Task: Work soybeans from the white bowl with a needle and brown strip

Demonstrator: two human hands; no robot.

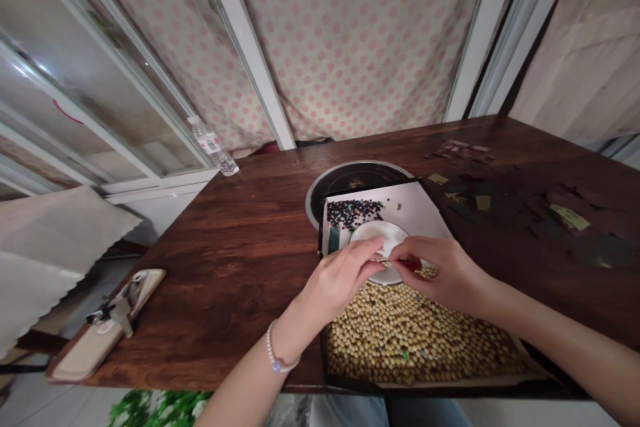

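Over a white dish (376,231) my left hand (339,275) and my right hand (445,275) meet, fingertips pinched close together. A thin, needle-like piece runs between the two pinches. A small dark red thing shows under my right fingers; what it is I cannot make out. The dish rests in a black-edged tray (425,205) lined with white. Many tan beads (400,333) fill the tray's near part, a few coloured ones among them. Dark beads (353,212) lie in its far left corner. Part of the dish is hidden by my hands.
Behind the tray is a round dark plate (340,180) set on the wooden table (225,247). A plastic bottle (215,147) stands at the far left edge. Keys (117,310) lie on a pale board (85,350) at left. Scraps and yellow paper pieces (570,217) are scattered at right.
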